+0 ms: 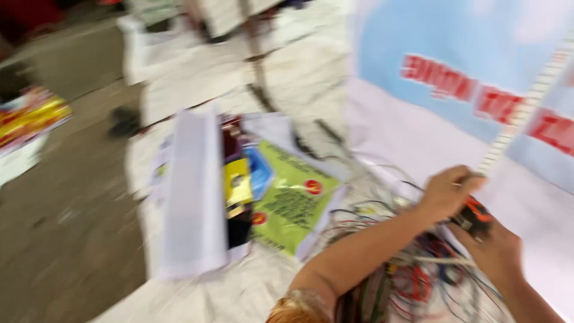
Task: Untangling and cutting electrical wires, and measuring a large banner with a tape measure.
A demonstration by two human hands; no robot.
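The left hand (445,192) is curling its fingers (463,179) closed around the end of a white tape measure blade (526,107), which is running up and to the right across a large white and blue banner (454,125) with red lettering. The right hand (493,248) is gripping the black and orange tape measure case (477,216), fingers wrapped shut around it, just below the left hand. Both hands are hovering over a tangle of coloured wires (418,275) lying on the floor. To the left, a stack of printed sheets (287,197) in green, yellow and blue is lying beside a long white panel (191,191). The picture is blurred, so finer detail cannot be told.
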